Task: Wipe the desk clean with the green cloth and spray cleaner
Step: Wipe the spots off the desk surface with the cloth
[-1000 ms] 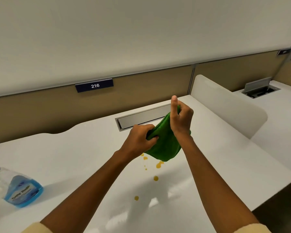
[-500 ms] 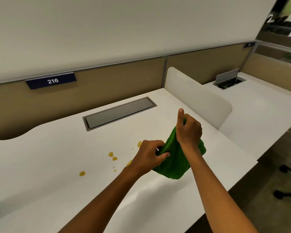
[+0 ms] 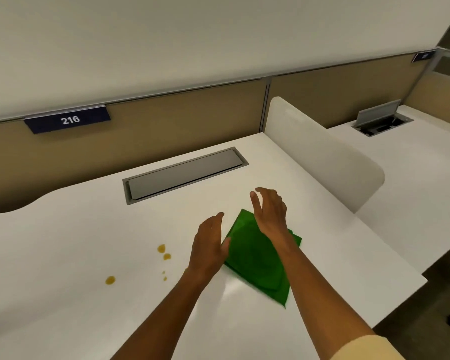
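Observation:
The green cloth (image 3: 255,258) lies folded flat on the white desk (image 3: 63,255), right of centre. My left hand (image 3: 210,245) hovers at its left edge with fingers apart, holding nothing. My right hand (image 3: 269,211) is just above the cloth's far part, fingers spread, also holding nothing. Several orange-brown stains (image 3: 110,280) dot the desk to the left of the cloth. The spray cleaner is out of view.
A grey cable hatch (image 3: 185,175) is set into the desk behind the hands. A white rounded divider (image 3: 322,152) stands at the right, with a neighbouring desk (image 3: 413,165) beyond. A tan partition carrying a "216" sign (image 3: 67,120) runs along the back. The desk's front-right edge drops to dark floor.
Both hands held the cloth bunched in the air; now it lies flat on the desk and both hands have let go. The view has swung right, and the spray bottle has left the frame.

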`<state>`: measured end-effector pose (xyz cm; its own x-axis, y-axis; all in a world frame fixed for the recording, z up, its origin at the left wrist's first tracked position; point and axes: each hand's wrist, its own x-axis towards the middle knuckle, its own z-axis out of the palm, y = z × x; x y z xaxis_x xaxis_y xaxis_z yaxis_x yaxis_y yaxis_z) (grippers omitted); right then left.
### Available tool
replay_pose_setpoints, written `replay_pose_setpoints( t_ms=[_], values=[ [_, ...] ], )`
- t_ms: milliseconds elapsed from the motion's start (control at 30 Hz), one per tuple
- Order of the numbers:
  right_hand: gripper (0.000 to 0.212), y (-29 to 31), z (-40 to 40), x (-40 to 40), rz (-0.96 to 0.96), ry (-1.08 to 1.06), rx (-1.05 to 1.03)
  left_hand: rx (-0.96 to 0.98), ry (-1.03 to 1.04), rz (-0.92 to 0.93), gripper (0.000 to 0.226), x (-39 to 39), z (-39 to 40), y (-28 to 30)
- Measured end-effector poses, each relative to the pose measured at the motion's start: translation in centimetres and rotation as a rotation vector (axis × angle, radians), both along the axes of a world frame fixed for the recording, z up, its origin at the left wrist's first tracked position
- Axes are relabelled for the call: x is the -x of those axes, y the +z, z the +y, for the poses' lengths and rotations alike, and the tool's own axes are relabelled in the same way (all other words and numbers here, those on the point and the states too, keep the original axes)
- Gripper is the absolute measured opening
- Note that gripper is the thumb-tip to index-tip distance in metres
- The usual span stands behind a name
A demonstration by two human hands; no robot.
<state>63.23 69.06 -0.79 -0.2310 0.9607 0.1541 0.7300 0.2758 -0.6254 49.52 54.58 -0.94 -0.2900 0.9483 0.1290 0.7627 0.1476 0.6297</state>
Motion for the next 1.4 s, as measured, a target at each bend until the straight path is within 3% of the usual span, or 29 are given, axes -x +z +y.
replay_pose_setpoints(
  t_ms=[67,200,500,733,1033,1400],
  values=[
    [0.070,-0.2,0.4,-0.1,-0.030,0.006,-0.021,-0.009,0.004,0.124,0.068,1.0,0.5,-0.5],
    [0.075,-0.1,0.3,-1.0,-0.110,0.003,-0.015,0.028,-0.018,0.282,0.078,1.3,1.1,-0.6],
    [0.089,-0.4,-3.4,-4.3,-0.388,0.001,-0.080,0.103,-0.131,0.424,0.089,-1.2,0.8,0.4],
    [0.085,-0.1,-7.6,-7.3,-0.509,-0.064,-0.121,0.092,-0.204,0.433,0.086,-2.5,-0.8,1.0],
    [0.085,0.2,-12.9,-11.1,-0.507,-0.183,-0.076,0.092,-0.294,0.405,0.092,-3.9,-3.1,-0.2],
    [0.085,-2.0,-10.9,-16.3,-0.530,-0.185,0.000,0.077,-0.307,0.425,0.103,-8.0,-0.6,-1.7]
  ],
)
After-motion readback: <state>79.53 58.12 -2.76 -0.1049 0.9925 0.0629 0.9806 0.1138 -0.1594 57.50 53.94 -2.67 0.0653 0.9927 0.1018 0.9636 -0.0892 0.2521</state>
